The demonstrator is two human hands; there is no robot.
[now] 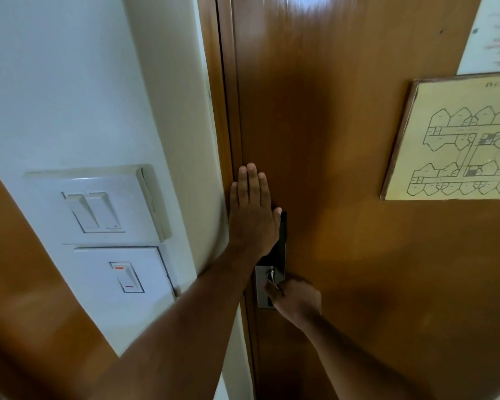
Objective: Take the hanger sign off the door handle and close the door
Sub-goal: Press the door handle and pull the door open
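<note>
Two hands met the door (344, 197) at centre frame: left hand (253, 215) pressed flat, fingers spread; right hand (296, 298) gripped the handle (271, 277) below. Plaque (456, 140), right, read "IN CASE".
</note>
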